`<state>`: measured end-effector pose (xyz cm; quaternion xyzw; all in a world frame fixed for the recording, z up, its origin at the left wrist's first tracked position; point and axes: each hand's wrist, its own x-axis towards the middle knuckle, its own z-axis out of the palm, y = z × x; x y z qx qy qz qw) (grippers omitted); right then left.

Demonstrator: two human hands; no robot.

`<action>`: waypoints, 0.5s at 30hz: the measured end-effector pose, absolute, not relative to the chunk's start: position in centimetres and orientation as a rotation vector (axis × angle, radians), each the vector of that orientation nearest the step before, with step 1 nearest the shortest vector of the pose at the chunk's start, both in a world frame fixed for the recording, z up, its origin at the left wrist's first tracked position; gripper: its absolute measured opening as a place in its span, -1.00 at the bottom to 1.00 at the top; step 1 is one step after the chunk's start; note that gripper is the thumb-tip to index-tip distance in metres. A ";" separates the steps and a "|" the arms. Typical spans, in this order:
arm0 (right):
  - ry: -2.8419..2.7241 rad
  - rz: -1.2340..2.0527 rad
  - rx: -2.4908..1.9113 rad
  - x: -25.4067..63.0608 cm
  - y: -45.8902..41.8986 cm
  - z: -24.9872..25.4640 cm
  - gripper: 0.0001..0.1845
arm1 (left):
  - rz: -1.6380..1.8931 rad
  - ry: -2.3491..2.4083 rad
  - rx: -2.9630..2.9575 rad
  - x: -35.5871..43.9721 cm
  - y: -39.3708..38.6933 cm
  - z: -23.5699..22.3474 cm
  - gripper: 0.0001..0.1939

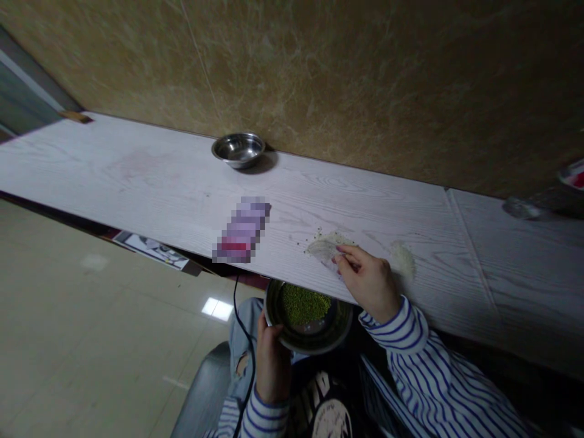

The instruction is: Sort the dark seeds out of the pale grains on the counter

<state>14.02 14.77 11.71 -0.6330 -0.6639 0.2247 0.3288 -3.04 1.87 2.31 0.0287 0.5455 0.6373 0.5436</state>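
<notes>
My left hand (271,359) grips the near left rim of a metal bowl (337,334), which is held below the table's front edge over my lap. Green beans (305,303), probably mung beans, lie in the bowl. Above it, at the table edge, my right hand (367,277) pinches a thin, see-through sheet (323,248), apparently plastic. The sheet rests against a small heap of whitish grains (340,237) with a few dark specks scattered around it. A second whitish heap (404,258), rice-like, sits just right of my right hand.
An empty steel bowl (238,150) stands by the wall. A blurred-out purple phone-like item (244,228) lies near the front edge. At the far right is a clear container (524,208). A black cable (250,353) hangs beside my left arm.
</notes>
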 end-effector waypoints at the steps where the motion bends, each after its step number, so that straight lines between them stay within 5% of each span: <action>1: -1.742 0.598 -1.651 13.9 14.8 11.7 -0.66 | 1.509 1.298 0.050 -3.1 1.9 2.5 -0.46; 15: -1.731 0.659 -1.591 13.9 13.9 10.9 -0.67 | 1.511 1.299 0.102 -3.2 1.9 1.8 -0.57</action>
